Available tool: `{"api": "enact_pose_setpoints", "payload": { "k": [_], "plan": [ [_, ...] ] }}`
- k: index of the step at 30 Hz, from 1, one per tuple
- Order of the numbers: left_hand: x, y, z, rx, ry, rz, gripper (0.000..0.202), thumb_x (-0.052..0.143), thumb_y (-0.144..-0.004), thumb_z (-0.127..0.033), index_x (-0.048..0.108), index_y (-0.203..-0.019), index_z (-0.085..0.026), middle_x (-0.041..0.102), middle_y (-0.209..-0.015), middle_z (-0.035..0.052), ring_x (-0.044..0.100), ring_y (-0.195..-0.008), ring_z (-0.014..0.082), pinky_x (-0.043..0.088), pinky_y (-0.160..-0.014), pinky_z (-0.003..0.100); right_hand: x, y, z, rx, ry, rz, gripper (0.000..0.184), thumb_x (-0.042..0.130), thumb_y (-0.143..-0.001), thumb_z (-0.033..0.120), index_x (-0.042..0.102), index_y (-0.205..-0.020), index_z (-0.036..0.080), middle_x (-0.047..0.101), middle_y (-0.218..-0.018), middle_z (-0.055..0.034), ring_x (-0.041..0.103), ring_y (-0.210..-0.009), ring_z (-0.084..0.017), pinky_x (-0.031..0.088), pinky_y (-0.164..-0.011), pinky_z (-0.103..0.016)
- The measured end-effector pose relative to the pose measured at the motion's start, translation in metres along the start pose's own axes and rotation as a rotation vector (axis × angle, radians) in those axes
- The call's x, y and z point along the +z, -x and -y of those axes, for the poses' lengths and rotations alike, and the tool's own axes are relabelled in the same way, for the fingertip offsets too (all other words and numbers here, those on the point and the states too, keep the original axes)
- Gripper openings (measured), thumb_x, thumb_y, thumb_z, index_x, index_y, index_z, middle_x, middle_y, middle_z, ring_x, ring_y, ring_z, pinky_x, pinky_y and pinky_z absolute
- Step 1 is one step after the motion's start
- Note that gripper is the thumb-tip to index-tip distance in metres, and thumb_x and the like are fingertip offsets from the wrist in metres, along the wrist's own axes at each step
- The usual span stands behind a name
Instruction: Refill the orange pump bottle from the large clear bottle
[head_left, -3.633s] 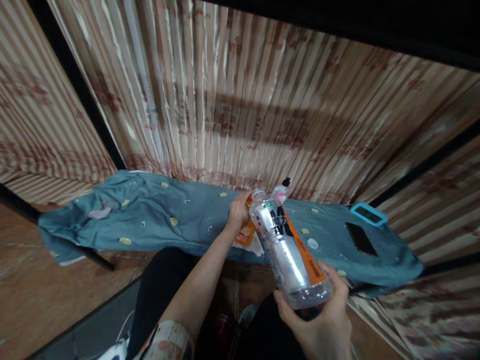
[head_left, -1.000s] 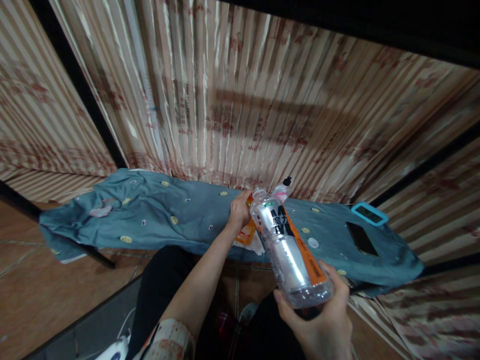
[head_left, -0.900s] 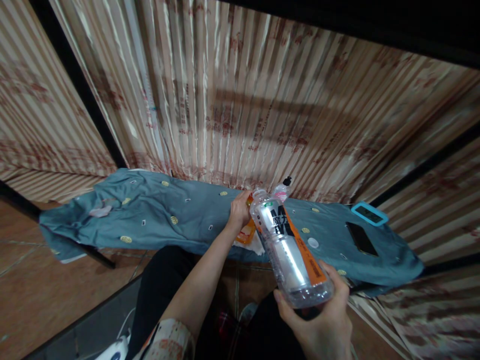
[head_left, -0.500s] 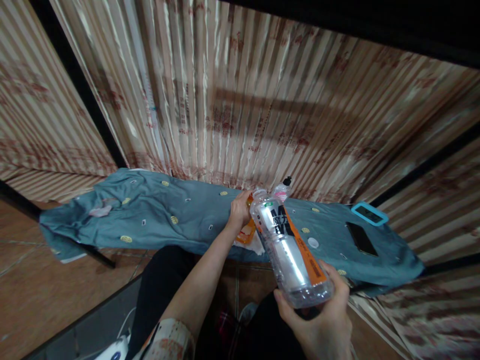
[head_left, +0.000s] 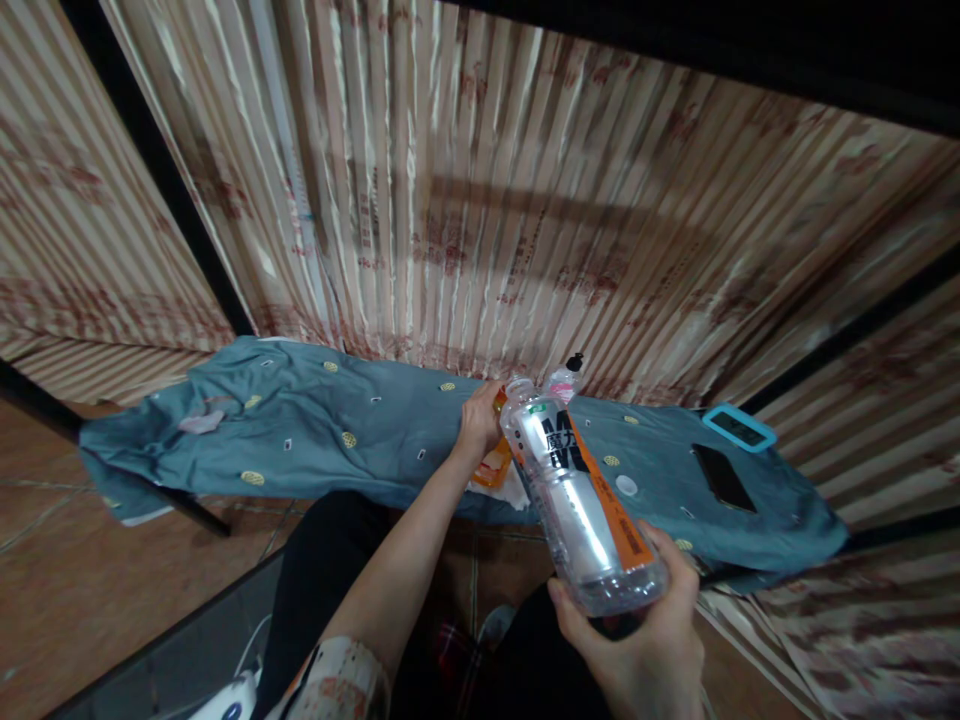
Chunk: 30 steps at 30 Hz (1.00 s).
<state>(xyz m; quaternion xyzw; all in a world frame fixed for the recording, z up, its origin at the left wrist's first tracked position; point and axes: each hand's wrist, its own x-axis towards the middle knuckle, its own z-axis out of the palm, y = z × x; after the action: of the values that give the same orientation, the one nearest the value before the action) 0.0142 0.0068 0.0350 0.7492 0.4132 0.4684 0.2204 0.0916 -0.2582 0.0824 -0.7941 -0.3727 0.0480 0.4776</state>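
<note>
Right hand (head_left: 645,630) at near right, fingers and thumb clasped round the base of a large clear plastic bottle with a silver, black and orange label (head_left: 577,500); the bottle is tilted, base toward near right, clear neck toward far left, held in front of the bench. Left hand (head_left: 478,422), farther off and to the left, grasps the upper part of a translucent orange plastic bottle (head_left: 492,466); some of its fingers are hidden. The large bottle's neck overlaps the orange one's top in this view; cannot tell whether the two touch. Under the orange bottle, at the bench's near edge, a crumpled white tissue or cloth (head_left: 514,490). Just beyond the large bottle's neck, a small clear bottle with a black cap and pink marking (head_left: 562,385), partly covered. To the right, a small round whitish disc (head_left: 626,486); farther right, a black smartphone (head_left: 723,477) lying flat, and just past it a light-blue-framed device with a dark display (head_left: 739,428). Far left, a pale pinkish scrap of fabric (head_left: 201,422). All lie on a rumpled grey-blue cloth with yellow motifs (head_left: 390,430) spread over the narrow bench. Behind, beige striped curtains with reddish print (head_left: 450,200); black metal poles (head_left: 150,160) at both sides. Below, brown floor tiles (head_left: 75,580).
</note>
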Motion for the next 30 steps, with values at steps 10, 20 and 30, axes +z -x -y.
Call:
{"api": "enact_pose_setpoints", "payload": {
  "k": [10, 20, 30],
  "plan": [
    [0.0, 0.0008, 0.0001, 0.005, 0.003, -0.002, 0.028, 0.058, -0.09, -0.016, 0.068, -0.115, -0.017, 0.074, -0.116, 0.0089, 0.068, -0.112, 0.0233, 0.053, -0.101, 0.035, 0.0005, -0.0004, 0.0003, 0.034, -0.007, 0.016, 0.097, 0.078, -0.054, 0.063, 0.048, -0.135, 0.021, 0.068, -0.11, -0.0082, 0.065, -0.066, -0.018, 0.054, -0.057, -0.03],
    [0.0015, 0.0005, 0.003, 0.024, -0.003, -0.017, 0.029, 0.059, -0.087, -0.014, 0.069, -0.114, -0.018, 0.075, -0.115, 0.0078, 0.068, -0.11, 0.0233, 0.054, -0.1, 0.035, 0.0004, -0.0006, 0.0005, 0.016, 0.001, 0.008, 0.096, 0.078, -0.054, 0.066, 0.048, -0.134, 0.021, 0.068, -0.112, -0.0085, 0.064, -0.064, -0.017, 0.053, -0.056, -0.03],
    [0.002, 0.0008, 0.0028, 0.024, -0.003, -0.017, 0.028, 0.057, -0.089, -0.016, 0.069, -0.115, -0.017, 0.074, -0.116, 0.0086, 0.068, -0.11, 0.0233, 0.054, -0.1, 0.036, 0.0013, -0.0006, -0.0017, -0.013, -0.009, 0.005, 0.096, 0.077, -0.056, 0.066, 0.047, -0.135, 0.02, 0.067, -0.116, -0.0103, 0.064, -0.065, -0.018, 0.053, -0.056, -0.031]
  ]
}}
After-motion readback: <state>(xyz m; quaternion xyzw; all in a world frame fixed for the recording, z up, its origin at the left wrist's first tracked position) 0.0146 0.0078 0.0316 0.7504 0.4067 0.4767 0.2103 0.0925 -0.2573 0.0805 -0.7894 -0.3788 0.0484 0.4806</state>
